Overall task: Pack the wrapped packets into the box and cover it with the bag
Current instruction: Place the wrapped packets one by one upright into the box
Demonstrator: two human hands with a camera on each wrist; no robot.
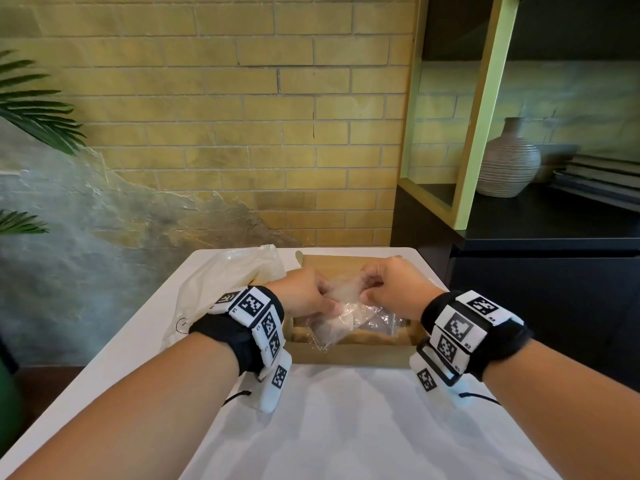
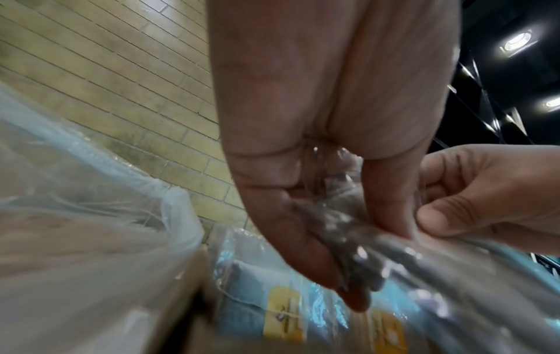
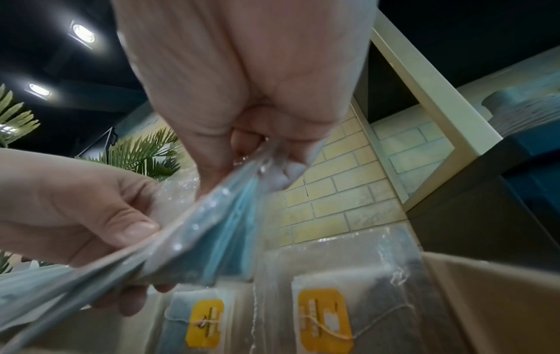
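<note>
An open cardboard box (image 1: 349, 353) sits at the back of the white table (image 1: 346, 427). Both hands hover just above it, holding one clear-wrapped packet (image 1: 341, 320) between them. My left hand (image 1: 311, 297) pinches its left end; my right hand (image 1: 384, 289) pinches its right end. The left wrist view shows my left fingers (image 2: 306, 244) clamped on the crinkled wrap. Seen from the right wrist, the held packet (image 3: 212, 227) shows a blue sheet inside. Below it, wrapped packets with yellow tags (image 3: 324, 313) lie flat in the box. A clear plastic bag (image 1: 221, 285) lies left of the box.
A brick wall rises right behind the table. A dark cabinet (image 1: 540, 271) with a ribbed vase (image 1: 509, 161) stands to the right, palm leaves (image 1: 31, 109) to the left. The table's near half is bare white surface.
</note>
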